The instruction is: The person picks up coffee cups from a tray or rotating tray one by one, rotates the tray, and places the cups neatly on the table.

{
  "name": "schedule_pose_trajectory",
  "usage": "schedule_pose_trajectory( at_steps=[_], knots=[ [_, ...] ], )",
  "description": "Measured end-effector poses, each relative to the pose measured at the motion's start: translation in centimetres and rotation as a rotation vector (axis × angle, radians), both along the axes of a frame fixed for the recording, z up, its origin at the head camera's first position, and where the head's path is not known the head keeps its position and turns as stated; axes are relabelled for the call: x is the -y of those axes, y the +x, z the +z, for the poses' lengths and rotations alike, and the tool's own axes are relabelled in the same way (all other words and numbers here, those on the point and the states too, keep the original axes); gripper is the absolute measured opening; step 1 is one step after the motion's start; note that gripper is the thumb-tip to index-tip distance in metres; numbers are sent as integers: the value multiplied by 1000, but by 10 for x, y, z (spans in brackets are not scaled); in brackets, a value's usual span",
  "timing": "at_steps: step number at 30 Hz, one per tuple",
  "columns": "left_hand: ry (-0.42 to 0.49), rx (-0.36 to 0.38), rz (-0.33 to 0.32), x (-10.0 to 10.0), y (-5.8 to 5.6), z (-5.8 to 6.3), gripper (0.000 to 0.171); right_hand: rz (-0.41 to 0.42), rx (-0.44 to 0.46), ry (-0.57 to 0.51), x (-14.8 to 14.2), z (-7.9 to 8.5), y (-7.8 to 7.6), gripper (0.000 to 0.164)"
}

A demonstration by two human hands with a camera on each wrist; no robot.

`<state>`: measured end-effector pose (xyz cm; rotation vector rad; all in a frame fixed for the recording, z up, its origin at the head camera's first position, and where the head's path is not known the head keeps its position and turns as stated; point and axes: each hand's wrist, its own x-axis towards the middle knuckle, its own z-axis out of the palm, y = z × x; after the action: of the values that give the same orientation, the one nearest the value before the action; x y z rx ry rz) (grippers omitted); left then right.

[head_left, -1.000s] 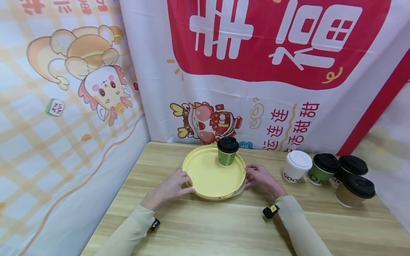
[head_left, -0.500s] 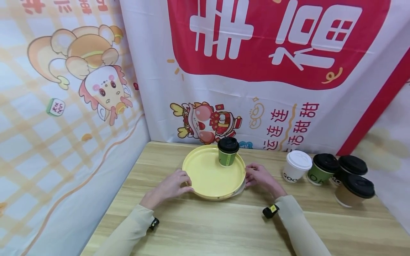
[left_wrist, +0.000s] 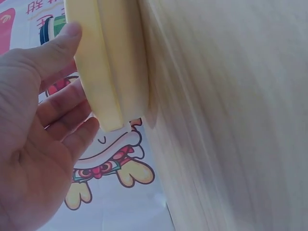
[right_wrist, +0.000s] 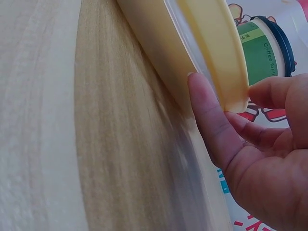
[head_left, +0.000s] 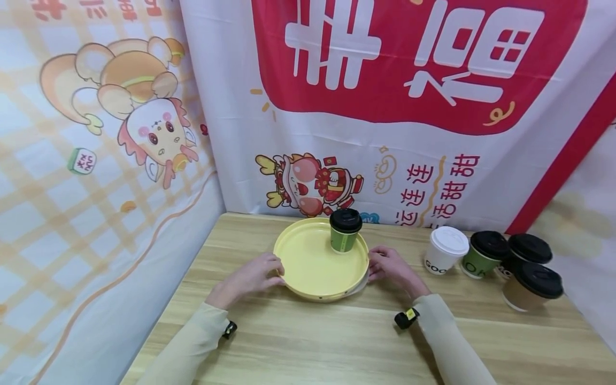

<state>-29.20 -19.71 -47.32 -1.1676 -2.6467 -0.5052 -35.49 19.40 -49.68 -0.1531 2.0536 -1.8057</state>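
A round yellow tray (head_left: 320, 267) with a raised rim lies over a paler round layer (head_left: 358, 286) on the wooden table. On its far right part stands a green paper coffee cup (head_left: 343, 240) with a black lid. My left hand (head_left: 260, 274) touches the tray's left rim with thumb and fingertips, its fingers loosely bent. At the opposite side my right hand (head_left: 391, 267) holds the edge. In the right wrist view the right thumb (right_wrist: 207, 103) lies against the lower layer, while a finger (right_wrist: 269, 91) meets the upper rim.
To the right stand a white-lidded white cup (head_left: 445, 251), a green cup (head_left: 485, 254), a dark-lidded cup (head_left: 529, 248) and a brown cup (head_left: 531, 289), close together. Printed cloths hang behind (head_left: 308, 133) and along the left (head_left: 120, 214).
The tray has turned slightly: the green cup on it shifts right and nearer, and the marks on the near rim shift left. My left hand moves a little left; the right stays put.
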Motion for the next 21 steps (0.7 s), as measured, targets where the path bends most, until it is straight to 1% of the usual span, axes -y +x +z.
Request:
schedule_pose_trajectory(
  at_steps=[2,5,8,10,15,18,21],
  knots=[
    [-22,-6,5,-1,1,1,21,0,-1,0,0,0,0,35],
    [-43,9,35,-5,7,5,23,-2,-3,-4,0,-1,0,34],
    [-34,13,48,-13,12,9,25,-12,-5,-3,-1,-2,0,34],
    [-28,-5,46,-18,16,10,25,-13,-2,-8,-2,-1,0,34],
    [-46,-69,-7,-32,23,13,23,-10,-3,-7,-2,0,1,35],
    [-46,-86,-36,-39,27,15,23,-5,-4,-2,-1,1,1,35],
    [-47,-111,-45,-45,29,16,22,-2,-3,-1,-1,0,1,35]
  ],
)
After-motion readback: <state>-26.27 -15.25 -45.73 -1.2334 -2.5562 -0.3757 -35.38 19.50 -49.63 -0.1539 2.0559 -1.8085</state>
